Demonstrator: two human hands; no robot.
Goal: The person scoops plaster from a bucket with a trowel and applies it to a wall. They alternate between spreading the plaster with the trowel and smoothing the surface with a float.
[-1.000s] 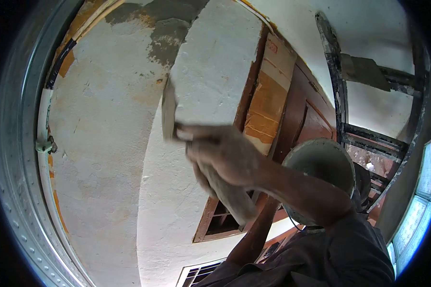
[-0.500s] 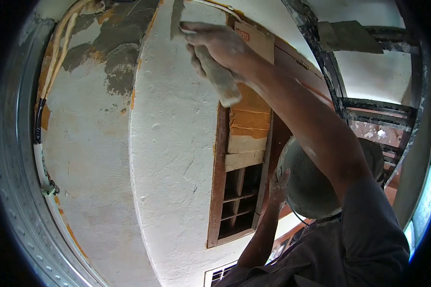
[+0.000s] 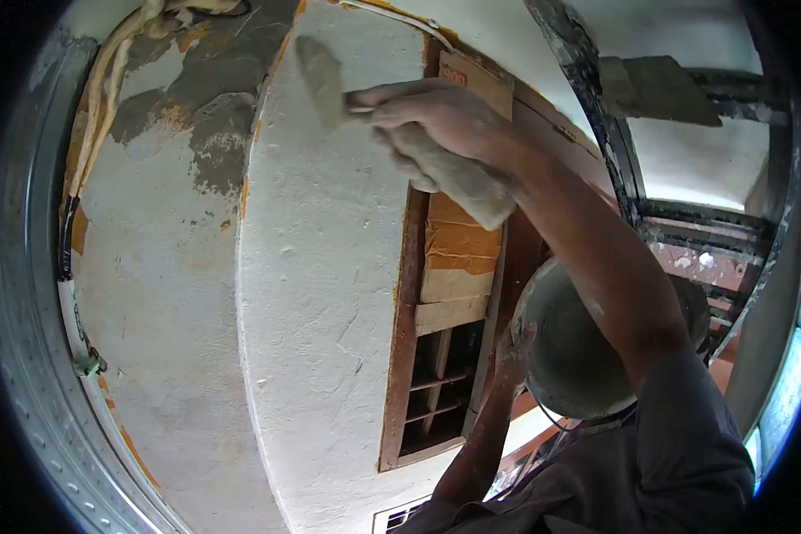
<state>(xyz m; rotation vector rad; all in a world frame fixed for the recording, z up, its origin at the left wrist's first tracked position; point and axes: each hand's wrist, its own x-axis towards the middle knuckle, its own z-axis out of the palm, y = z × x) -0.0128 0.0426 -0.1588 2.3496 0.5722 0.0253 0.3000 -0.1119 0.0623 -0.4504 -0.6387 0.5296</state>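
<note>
My right hand (image 3: 440, 125) is closed round a trowel, its thick pale handle (image 3: 463, 182) jutting out below the palm. The trowel's blade (image 3: 320, 80), blurred by motion, is in front of the upper white wall (image 3: 320, 240); whether it touches cannot be told. Lower down, my left hand (image 3: 514, 347) grips the rim of a round grey basin (image 3: 565, 356) held close to my chest. My right forearm covers part of the basin, and most of the left fingers are hidden.
A barred window frame (image 3: 400, 383) with cardboard (image 3: 458, 276) in its upper part is set in the wall. Dark grey patches (image 3: 218, 151) and cables (image 3: 107, 107) are at upper left. A metal frame (image 3: 614, 133) carrying a flat board (image 3: 659, 89) stands at right.
My right hand and the trowel have moved down and to the right, and the blade now shows more fully. My left hand still holds the basin; the view has shifted slightly.
</note>
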